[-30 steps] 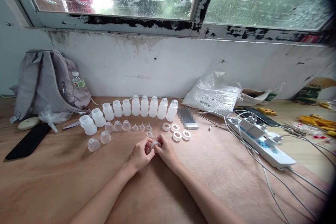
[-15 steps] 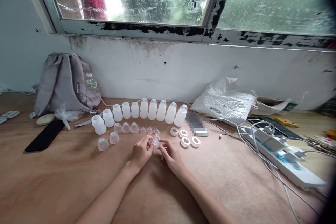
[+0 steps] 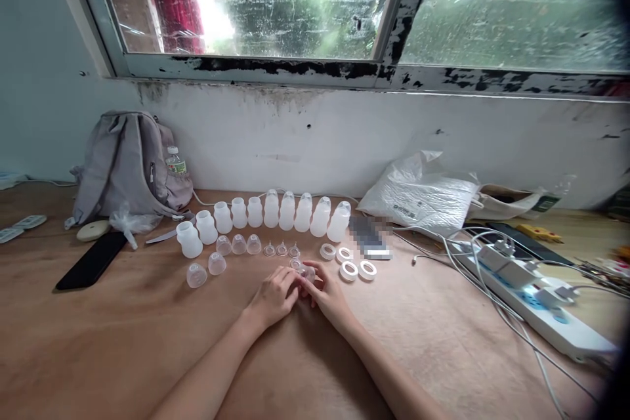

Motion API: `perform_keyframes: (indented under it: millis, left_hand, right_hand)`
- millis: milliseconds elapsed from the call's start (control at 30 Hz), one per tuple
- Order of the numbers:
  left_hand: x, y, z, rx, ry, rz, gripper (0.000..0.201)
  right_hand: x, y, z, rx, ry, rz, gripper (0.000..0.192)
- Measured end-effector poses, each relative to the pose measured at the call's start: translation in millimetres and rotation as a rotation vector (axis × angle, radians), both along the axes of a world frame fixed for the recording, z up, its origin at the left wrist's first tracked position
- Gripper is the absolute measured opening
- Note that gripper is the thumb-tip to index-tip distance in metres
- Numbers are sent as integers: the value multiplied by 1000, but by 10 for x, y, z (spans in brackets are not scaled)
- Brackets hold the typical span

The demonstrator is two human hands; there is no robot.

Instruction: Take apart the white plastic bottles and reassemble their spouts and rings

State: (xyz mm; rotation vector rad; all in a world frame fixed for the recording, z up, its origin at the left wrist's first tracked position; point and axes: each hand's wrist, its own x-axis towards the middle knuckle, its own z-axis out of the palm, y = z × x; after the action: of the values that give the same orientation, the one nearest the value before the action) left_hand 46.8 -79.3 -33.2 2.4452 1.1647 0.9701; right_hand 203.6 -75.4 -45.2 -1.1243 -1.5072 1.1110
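Note:
Between my hands is a small clear bottle nipple (image 3: 308,273), partly covered by fingers. My right hand (image 3: 327,292) is closed around it from the right. The closed fingers of my left hand (image 3: 278,292) meet it from the left. Another clear nipple (image 3: 294,264) shows just beyond my left fingertips; whether it is joined to the held one I cannot tell. Three clear nipples (image 3: 281,249) stand in a row behind. Several white collar rings (image 3: 349,271) lie to the right, and several clear domed caps (image 3: 217,263) to the left.
A curved row of white bottles runs behind, open ones (image 3: 207,228) at left and capped ones (image 3: 302,212) at right. A phone (image 3: 91,261) and grey backpack (image 3: 123,167) are at left. A plastic parcel (image 3: 418,193) and power strip with cables (image 3: 531,302) are at right.
My hands have shifted slightly right and drawn closer together around the clear nipple, which is now tilted toward the right hand. The whole view has moved down slightly.

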Motion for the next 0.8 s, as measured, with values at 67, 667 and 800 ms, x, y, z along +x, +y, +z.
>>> perform_keyframes:
  millis: [67,667,800]
  left_hand:
    - [-2,3,2,13,-29,4,18]
    - [-353,828,490,-47,108,698,40]
    - [-464,1169,695,-73,166,760,42]
  right_hand:
    - [15,15,-8,12,-36,20,38]
    - [130,74,61,416,-414,-295,33]
    - [138,49,83,462,-435,-292,34]
